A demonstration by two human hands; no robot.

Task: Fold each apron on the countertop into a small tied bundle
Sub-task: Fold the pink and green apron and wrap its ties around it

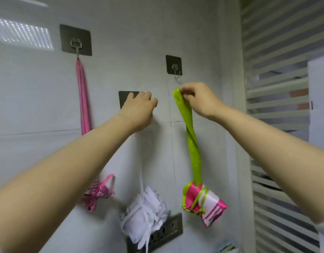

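Note:
My right hand [197,99] pinches the top of a green neck strap [191,139], just below the right wall hook [175,69]. A tied green, pink and white apron bundle [203,203] dangles from that strap. My left hand [139,108] is raised against the middle hook plate [126,96] and hides the hook; its fingers are curled, and whether they hold the white strap is hidden. A white tied bundle [144,214] hangs below it. A pink checked bundle [97,192] hangs by a pink strap [83,99] from the left hook [76,44].
A grey tiled wall [39,99] fills the view. A power socket strip [168,229] sits behind the white bundle. Frosted striped glass [278,52] stands at the right. A small printed packet [227,248] shows at the bottom edge.

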